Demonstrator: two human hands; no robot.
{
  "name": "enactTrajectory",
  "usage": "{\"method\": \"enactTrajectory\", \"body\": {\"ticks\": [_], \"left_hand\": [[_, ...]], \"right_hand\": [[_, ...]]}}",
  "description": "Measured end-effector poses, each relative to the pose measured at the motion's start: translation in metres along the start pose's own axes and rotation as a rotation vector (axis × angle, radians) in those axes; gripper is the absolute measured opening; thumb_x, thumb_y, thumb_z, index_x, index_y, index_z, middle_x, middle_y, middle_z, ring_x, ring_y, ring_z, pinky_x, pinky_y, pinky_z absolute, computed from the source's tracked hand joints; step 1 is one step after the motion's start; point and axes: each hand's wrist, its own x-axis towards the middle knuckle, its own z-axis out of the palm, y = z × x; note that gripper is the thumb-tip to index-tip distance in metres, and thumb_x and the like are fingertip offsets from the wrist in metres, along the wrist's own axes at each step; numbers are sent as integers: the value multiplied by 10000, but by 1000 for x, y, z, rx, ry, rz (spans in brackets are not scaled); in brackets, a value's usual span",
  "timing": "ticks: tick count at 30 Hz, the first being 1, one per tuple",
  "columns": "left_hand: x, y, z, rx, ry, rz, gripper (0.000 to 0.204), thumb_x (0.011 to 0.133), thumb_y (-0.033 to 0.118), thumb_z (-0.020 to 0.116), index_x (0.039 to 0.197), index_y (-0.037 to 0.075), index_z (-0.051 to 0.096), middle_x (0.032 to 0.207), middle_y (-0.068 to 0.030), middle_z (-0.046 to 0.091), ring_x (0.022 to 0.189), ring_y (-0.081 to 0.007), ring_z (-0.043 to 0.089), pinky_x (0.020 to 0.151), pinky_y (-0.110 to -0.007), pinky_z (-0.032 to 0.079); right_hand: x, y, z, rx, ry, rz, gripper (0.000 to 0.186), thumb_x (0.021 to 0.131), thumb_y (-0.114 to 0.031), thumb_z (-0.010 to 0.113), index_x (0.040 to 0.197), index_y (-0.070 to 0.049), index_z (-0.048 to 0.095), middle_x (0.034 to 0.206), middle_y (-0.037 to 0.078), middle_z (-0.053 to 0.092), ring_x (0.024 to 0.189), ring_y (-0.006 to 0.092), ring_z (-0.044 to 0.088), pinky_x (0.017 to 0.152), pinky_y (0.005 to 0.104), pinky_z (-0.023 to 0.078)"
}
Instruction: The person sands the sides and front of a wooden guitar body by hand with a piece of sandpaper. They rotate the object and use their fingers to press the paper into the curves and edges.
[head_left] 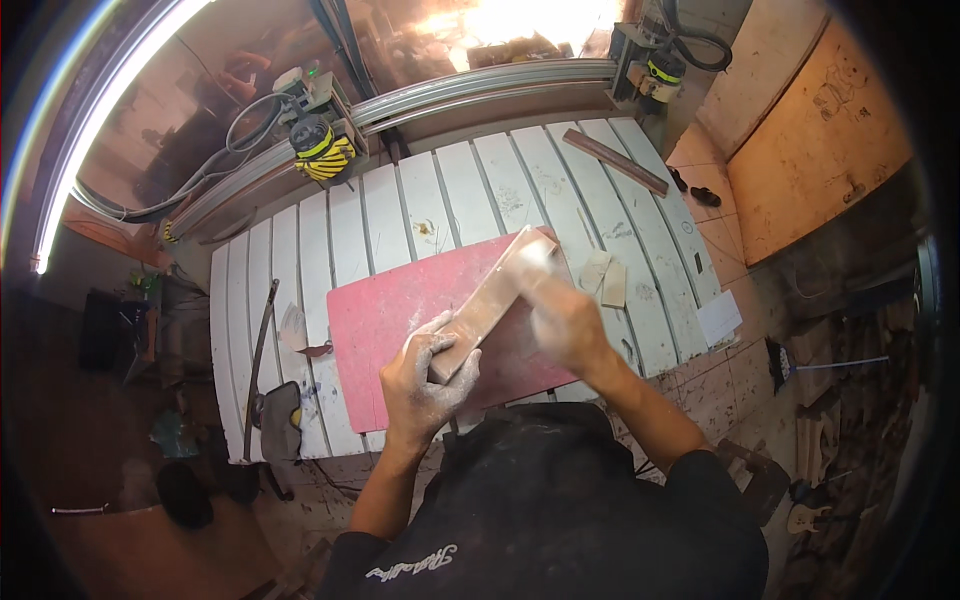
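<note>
At the left of your white slatted worktable (pixel 376 205), a long, slightly curved dark strip (pixel 258 355) lies with its lower end beside a grey, dark-rimmed pad (pixel 283 422). A small reddish-brown scrap (pixel 317 350) rests just beside the left edge of the flat pink rectangular mat (pixel 375 310). Farther back, a black machine head with a yellow-and-black striped skirt (pixel 324 152) hangs before a silver metal rail (pixel 480 95) spanning the table's far side. Over the mat, your left hand (pixel 425 385), coated with pale dust, grasps the near end of a long, flat brown wooden bar (pixel 482 313), which slants away to the right toward the mat's far right corner. Your right hand (pixel 572 328), blurred, is at the bar's far part and hides some of it; a whitish patch shows at its fingertips, but you cannot tell whether it grips anything. Right of the mat lie small pale rectangular blocks (pixel 614 286); beyond them, a dark brown wooden strip (pixel 616 162) lies diagonally across the slats. A second black-and-yellow machine head (pixel 661 73) stands at the rail's right end. Dark sandals (pixel 706 197) lie on the tiled floor, and a white paper sheet (pixel 718 319) sits at the table's right edge.
</note>
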Motion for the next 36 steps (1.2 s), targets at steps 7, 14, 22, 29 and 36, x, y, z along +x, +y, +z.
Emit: {"method": "enactTrajectory", "body": {"ticks": [7,14,22,29,36], "left_hand": [[-5,-3,-4,8,-48,-41,410,745,53,908,1042,4,629,1220,-264,724,1098,-336,749,903,-394,603],[-2,3,0,60,-7,-6,597,750,95,909,1241,10,579,1154,-236,751,1017,-340,776,826,-387,636],[-10,1,-4,6,3,-122,877,754,110,903,1475,-13,420,1120,-215,760,968,-329,784,815,-394,638],[-8,-9,-6,-4,-20,-169,912,744,107,895,1502,2,398,1106,-215,764,937,-328,787,793,-398,638],[-5,-8,0,22,-22,-165,938,738,115,891,1517,-5,384,1113,-220,763,942,-329,787,804,-398,638]], "right_hand": [[23,28,-2,-12,-47,175,554,878,70,497,1389,-62,663,1344,209,679,1160,357,698,944,409,594],[-18,-12,24,186,-267,42,756,856,46,488,1596,-105,437,1502,220,564,1101,377,716,915,452,596],[-9,-19,2,1225,-284,583,861,805,104,426,1643,-77,341,1635,170,450,1060,272,744,645,307,614],[-4,-50,-2,948,-678,477,838,785,105,417,1609,-45,399,1576,223,501,1011,317,748,774,381,621],[-34,-25,32,285,-349,36,856,782,130,413,1619,-43,367,1586,249,472,1081,415,719,893,451,599]]}}
